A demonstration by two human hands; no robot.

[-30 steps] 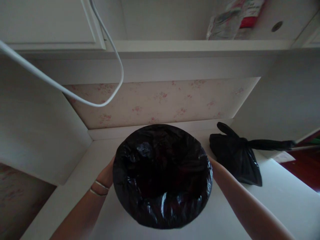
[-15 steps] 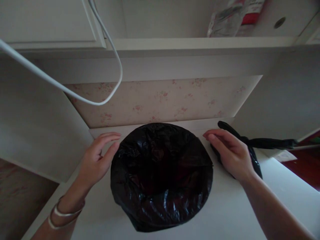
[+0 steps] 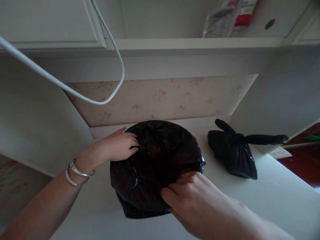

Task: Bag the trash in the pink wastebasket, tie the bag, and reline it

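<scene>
Hands: two, both at the rim of one black liner (image 3: 155,166), open and round-mouthed, on the white counter (image 3: 100,206). Left hand (image 3: 121,146): fingers half curled over the far-left rim, two silver bands (image 3: 77,170) at the wrist; cannot tell whether it grips. White cable (image 3: 82,96): one, looping above that side, apart from the liner. Right hand (image 3: 191,196): fingers bunched over the near-right rim, tips hidden; cannot tell whether film is pinched. Farther right, well apart from the liner: one knotted black bag (image 3: 231,151), resting on the counter.

Handling (judged): film thin, soft, light, likely slippery given its shine; could tear if pulled hard at one spot. Round mouth suggests a stiffer bin beneath, itself unseen. Best hold: turned-over rim, opposite sides, fingers inside and thumb outside.

Count: liner 1, knotted bag 1, cable 1, bands 2. Packaging (image 3: 220,23) on the shelf above: too blurred to count.
</scene>
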